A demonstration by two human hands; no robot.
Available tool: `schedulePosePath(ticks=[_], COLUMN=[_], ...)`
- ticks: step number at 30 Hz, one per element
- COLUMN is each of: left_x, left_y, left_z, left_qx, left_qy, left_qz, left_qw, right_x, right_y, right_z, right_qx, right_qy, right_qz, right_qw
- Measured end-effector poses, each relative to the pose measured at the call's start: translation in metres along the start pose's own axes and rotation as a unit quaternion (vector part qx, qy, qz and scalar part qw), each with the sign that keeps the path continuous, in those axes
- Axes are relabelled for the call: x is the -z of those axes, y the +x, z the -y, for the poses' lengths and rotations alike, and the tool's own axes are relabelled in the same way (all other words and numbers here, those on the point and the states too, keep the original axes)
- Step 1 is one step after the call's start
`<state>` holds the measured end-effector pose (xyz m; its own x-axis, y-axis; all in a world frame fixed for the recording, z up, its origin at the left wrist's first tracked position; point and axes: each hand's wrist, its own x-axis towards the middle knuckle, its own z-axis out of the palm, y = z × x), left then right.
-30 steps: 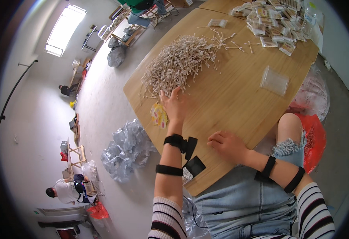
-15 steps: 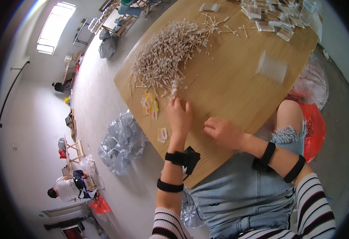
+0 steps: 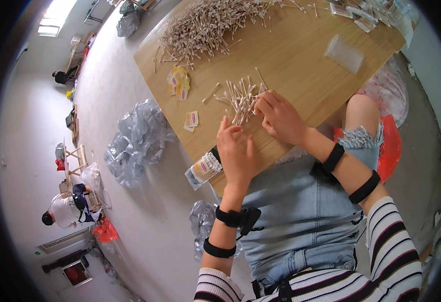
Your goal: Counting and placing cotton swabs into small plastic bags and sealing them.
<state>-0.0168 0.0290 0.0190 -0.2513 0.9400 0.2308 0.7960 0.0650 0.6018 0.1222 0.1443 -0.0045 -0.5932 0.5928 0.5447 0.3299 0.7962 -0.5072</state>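
Observation:
Between my hands lies a small loose heap of white-tipped cotton swabs [image 3: 241,99], pointing various ways. My left hand [image 3: 236,152] is at its near side, fingers apart and stretched toward the swabs. At the heap's right edge, my right hand [image 3: 282,119] has its fingers curled, with the fingertips closed on swabs; how many is hidden. Left of my left hand, at the table edge, is a clear pack of swabs [image 3: 206,167] with a yellow-and-white label. Two loose label cards [image 3: 191,120] lie beyond it, and more yellow cards [image 3: 178,82] farther off.
A large swab pile [image 3: 210,27] covers the far left of the wooden table [image 3: 301,65]. A stack of clear bags [image 3: 344,54] lies at the right, with filled packs [image 3: 364,20] behind. Grey plastic [image 3: 137,143] sits on the floor, left. Other people are in the background.
My left hand has come back from the large pile, and a small heap of swabs now lies before me. My right hand has moved forward to it. The labelled pack now shows at the edge.

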Motion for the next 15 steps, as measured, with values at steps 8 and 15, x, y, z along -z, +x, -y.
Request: schedulePosePath(ticks=[8, 15], left_x=[-0.010, -0.021], left_y=[0.041, 0.065], left_z=[0.005, 0.004], left_qx=[0.041, -0.017], left_qy=[0.020, -0.065], left_qz=[-0.015, 0.107], left_qw=[0.999, 0.992], right_x=[0.005, 0.002], right_y=[0.003, 0.004], right_z=[0.001, -0.012], right_qx=[-0.040, -0.030], right_qy=[-0.010, 0.007], right_qz=[-0.013, 0.027], right_qw=[0.999, 0.999])
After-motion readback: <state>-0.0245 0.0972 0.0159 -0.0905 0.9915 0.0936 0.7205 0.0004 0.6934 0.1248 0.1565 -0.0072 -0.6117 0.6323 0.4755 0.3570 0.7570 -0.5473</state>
